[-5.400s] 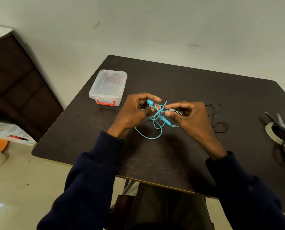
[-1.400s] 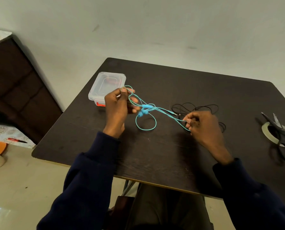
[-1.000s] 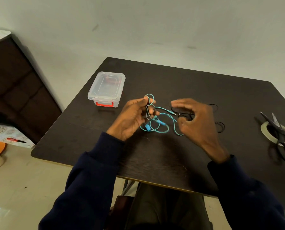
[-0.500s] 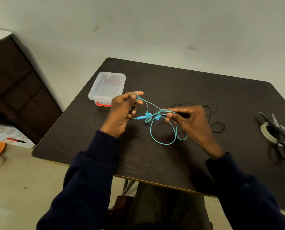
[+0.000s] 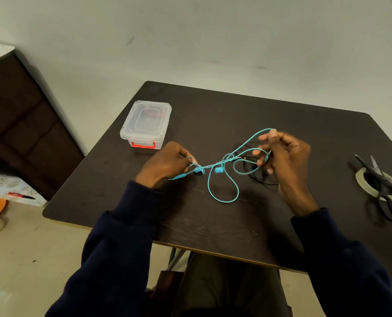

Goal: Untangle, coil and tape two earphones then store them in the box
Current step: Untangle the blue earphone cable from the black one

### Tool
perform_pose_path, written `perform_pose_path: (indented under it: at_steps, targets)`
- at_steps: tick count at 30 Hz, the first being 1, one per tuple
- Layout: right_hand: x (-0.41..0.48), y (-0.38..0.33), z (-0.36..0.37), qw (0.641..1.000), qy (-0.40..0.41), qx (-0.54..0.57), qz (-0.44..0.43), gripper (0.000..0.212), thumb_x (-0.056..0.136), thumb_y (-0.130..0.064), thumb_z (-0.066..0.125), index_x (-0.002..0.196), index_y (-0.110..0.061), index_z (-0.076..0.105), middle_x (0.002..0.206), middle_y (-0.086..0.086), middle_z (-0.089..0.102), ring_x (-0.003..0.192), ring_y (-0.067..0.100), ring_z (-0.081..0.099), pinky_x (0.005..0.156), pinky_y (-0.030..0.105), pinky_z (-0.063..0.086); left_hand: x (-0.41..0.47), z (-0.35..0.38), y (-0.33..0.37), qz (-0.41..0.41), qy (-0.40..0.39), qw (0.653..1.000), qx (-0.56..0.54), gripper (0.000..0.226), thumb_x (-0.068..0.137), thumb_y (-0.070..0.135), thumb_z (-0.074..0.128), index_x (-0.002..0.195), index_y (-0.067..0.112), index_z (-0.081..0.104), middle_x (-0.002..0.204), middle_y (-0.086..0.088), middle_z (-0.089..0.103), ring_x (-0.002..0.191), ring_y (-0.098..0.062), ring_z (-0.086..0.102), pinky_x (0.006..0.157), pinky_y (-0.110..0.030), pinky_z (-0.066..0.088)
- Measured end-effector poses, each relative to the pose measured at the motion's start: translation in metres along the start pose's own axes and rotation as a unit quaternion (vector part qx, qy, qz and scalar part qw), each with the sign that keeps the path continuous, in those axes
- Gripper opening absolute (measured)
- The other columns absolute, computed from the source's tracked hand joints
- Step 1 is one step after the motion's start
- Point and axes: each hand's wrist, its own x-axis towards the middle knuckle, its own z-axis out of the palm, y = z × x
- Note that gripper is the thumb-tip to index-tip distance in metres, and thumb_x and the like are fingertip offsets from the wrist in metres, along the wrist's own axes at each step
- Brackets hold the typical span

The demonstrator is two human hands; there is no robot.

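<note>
Hands apart above the table [image 5: 236, 106]: left hand [image 5: 167, 163] pinches the blue earphone [image 5: 223, 195] cord beside one bud; right hand [image 5: 284, 156], raised, has fingers curled round the cord's other end. Cord runs left to right between them, one loop sagging onto the table toward the person. Beneath right hand: black earphone [image 5: 259, 180], loose heap. Far left: box [image 5: 146, 123], clear, lid on, red latch. Far right: scissors [image 5: 378, 179] across tape roll [image 5: 362, 179].

My turquoise earphone [image 5: 218, 170], loosely tangled, hangs stretched between my left fingers [image 5: 184, 156] and my raised right fingers [image 5: 260, 153], just right of the clear lidded box [image 5: 146, 124] with its red latch, while the black earphone [image 5: 262, 183] lies heaped on the worktop [image 5: 236, 225] farther right of the box.
</note>
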Motion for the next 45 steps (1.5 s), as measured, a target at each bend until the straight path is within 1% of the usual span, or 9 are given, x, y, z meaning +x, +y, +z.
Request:
perform_pose_path:
  at_steps: [7, 10, 16, 20, 24, 28, 32, 39, 45]
  targets:
    - [0.002, -0.009, -0.003, 0.993, 0.077, 0.083, 0.029, 0.037, 0.11, -0.033, 0.038, 0.086, -0.011, 0.055, 0.069, 0.013, 0.073, 0.054, 0.028, 0.069, 0.04, 0.024, 0.044, 0.005, -0.008, -0.015, -0.051, 0.043, 0.992, 0.106, 0.016, 0.099, 0.021, 0.057, 0.105, 0.012, 0.07, 0.109, -0.007, 0.07, 0.096, -0.022, 0.064, 0.094, -0.044, 0.054]
    - [0.001, -0.01, -0.002, 0.997, 0.03, 0.069, 0.017, 0.038, 0.11, -0.028, 0.04, 0.085, -0.009, 0.06, 0.072, 0.012, 0.075, 0.066, 0.026, 0.07, 0.047, 0.027, 0.05, 0.006, -0.006, -0.017, -0.056, 0.035, 0.991, 0.117, 0.02, 0.095, 0.02, 0.065, 0.115, 0.02, 0.067, 0.117, -0.004, 0.067, 0.104, -0.022, 0.062, 0.096, -0.045, 0.055]
    - [-0.001, -0.002, 0.01, 0.988, -0.156, 0.006, -0.022, 0.034, 0.109, -0.02, 0.044, 0.096, -0.007, 0.073, 0.092, 0.012, 0.078, 0.089, 0.033, 0.067, 0.062, 0.024, 0.049, -0.009, 0.004, 0.005, 0.161, 0.053, 0.981, 0.09, 0.078, 0.084, -0.006, 0.07, 0.146, 0.034, 0.044, 0.152, 0.003, 0.038, 0.143, -0.021, 0.032, 0.116, -0.044, 0.037]
    - [-0.004, -0.005, 0.017, 0.978, -0.2, 0.023, -0.051, 0.036, 0.11, -0.018, 0.038, 0.104, -0.005, 0.071, 0.088, 0.014, 0.076, 0.083, 0.031, 0.069, 0.069, 0.033, 0.05, -0.003, 0.029, 0.014, 0.256, 0.003, 0.96, -0.11, 0.061, 0.086, 0.003, 0.073, 0.141, 0.02, 0.054, 0.135, 0.0, 0.062, 0.125, -0.012, 0.058, 0.107, -0.038, 0.048]
    - [-0.001, -0.007, 0.014, 0.984, -0.163, 0.019, -0.067, 0.036, 0.111, -0.02, 0.039, 0.101, -0.007, 0.071, 0.067, 0.008, 0.068, 0.064, 0.024, 0.066, 0.073, 0.045, 0.054, -0.003, 0.039, 0.017, 0.229, 0.071, 0.941, -0.237, 0.011, 0.093, 0.007, 0.068, 0.101, 0.002, 0.074, 0.091, -0.011, 0.076, 0.086, -0.017, 0.072, 0.084, -0.034, 0.056]
    - [0.0, -0.007, 0.004, 0.994, -0.075, -0.047, -0.071, 0.033, 0.107, -0.028, 0.05, 0.092, -0.007, 0.072, 0.049, -0.003, 0.053, 0.046, 0.016, 0.051, 0.055, 0.032, 0.051, -0.007, 0.021, 0.012, 0.182, 0.092, 0.904, -0.376, 0.02, 0.099, 0.018, 0.062, 0.102, 0.002, 0.073, 0.096, -0.013, 0.076, 0.088, -0.03, 0.074, 0.082, -0.039, 0.059]
    - [-0.001, -0.007, 0.005, 0.99, -0.051, -0.097, -0.095, 0.031, 0.1, -0.033, 0.065, 0.081, -0.01, 0.072, 0.053, 0.004, 0.059, 0.045, 0.019, 0.05, 0.046, 0.031, 0.041, -0.006, 0.015, 0.008, 0.146, 0.102, 0.891, -0.418, 0.023, 0.1, 0.026, 0.059, 0.101, 0.007, 0.072, 0.075, -0.006, 0.068, 0.063, -0.018, 0.063, 0.066, -0.031, 0.056]
    - [-0.009, -0.012, 0.006, 0.936, -0.236, -0.249, -0.076, 0.026, 0.08, -0.049, 0.082, 0.077, -0.024, 0.077, 0.06, 0.004, 0.065, 0.05, 0.014, 0.051, 0.051, 0.031, 0.041, -0.004, 0.009, 0.009, 0.143, 0.044, 0.798, -0.584, 0.017, 0.102, 0.015, 0.054, 0.104, 0.006, 0.068, 0.083, -0.005, 0.068, 0.085, -0.022, 0.07, 0.083, -0.03, 0.058]
    - [-0.006, -0.001, 0.004, 0.848, -0.294, -0.44, -0.031, 0.027, 0.077, -0.045, 0.084, 0.066, -0.023, 0.073, 0.066, -0.004, 0.065, 0.056, 0.006, 0.056, 0.055, 0.023, 0.039, -0.005, 0.006, 0.005, 0.16, 0.162, 0.866, -0.445, 0.022, 0.101, 0.025, 0.058, 0.103, 0.008, 0.072, 0.074, -0.002, 0.066, 0.052, -0.011, 0.051, 0.046, -0.018, 0.041]
